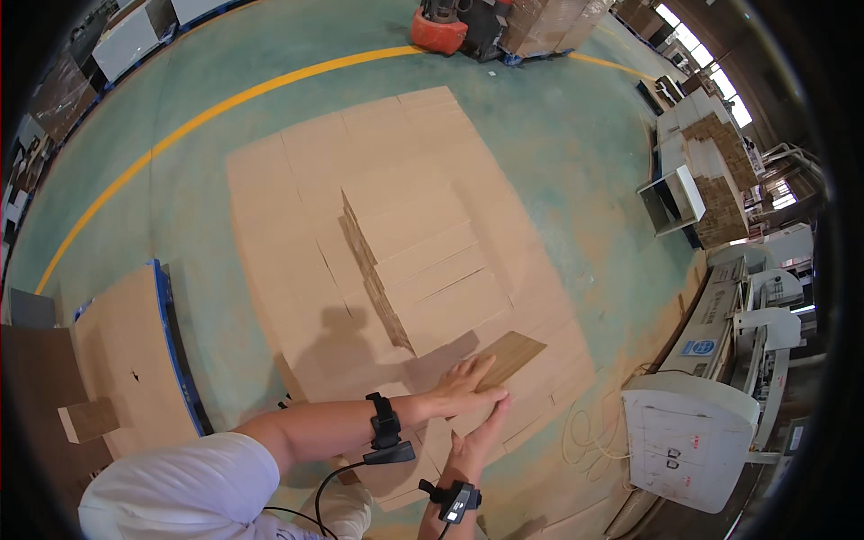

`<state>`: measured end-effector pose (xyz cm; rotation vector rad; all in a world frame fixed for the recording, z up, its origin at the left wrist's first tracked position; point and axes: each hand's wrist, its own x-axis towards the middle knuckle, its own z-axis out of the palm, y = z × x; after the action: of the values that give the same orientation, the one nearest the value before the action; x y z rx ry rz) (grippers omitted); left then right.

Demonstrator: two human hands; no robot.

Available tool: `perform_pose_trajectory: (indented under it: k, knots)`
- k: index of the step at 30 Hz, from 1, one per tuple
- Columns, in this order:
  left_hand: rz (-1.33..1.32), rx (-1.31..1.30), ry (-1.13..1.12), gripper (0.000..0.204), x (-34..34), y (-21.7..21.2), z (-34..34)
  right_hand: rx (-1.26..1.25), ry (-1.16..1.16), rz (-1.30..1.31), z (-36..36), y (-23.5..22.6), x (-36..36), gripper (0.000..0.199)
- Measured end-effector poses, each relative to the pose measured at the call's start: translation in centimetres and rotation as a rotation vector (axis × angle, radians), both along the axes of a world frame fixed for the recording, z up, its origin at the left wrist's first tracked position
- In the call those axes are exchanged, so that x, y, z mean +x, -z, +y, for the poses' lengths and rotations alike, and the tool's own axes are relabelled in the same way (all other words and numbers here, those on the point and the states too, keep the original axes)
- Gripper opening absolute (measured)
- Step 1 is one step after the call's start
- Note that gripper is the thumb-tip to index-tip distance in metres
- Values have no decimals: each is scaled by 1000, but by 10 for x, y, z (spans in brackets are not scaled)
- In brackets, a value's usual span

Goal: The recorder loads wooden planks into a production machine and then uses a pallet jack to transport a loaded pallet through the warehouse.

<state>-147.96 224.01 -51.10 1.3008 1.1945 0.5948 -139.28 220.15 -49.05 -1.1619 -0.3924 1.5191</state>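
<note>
Both my hands are at the near right part of a large stack of flat tan boards (409, 135). My left hand (454, 391) reaches across a wood-grain board (515, 354), its fingers on the board's face and its thumb stretched to the right. Close below, my right hand (481, 436) is at the near edge of the same board, thumb apart from its fingers. Parts of the board lie hidden under my hands. Just beyond stands a smaller pile of tan panels (418, 225), its left side uneven.
To the right stands a white and grey machine (688, 436), with a pale hose (585, 441) on the floor beside it. On the left is a tan board on a blue pallet (121, 342). Stacked panels (711, 166) and a red vehicle (438, 34) are farther off.
</note>
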Motion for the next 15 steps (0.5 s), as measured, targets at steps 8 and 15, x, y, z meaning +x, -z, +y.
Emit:
perform_pose_trajectory:
  k: [8, 15]
  knots:
    - [-518, -189, -128, 88, -92, 299, -64, 300, -273, -995, -68, 292, -85, 61]
    - [-192, -67, -205, 67, -151, 370, -163, -36, -82, -84, -40, 408, -91, 62]
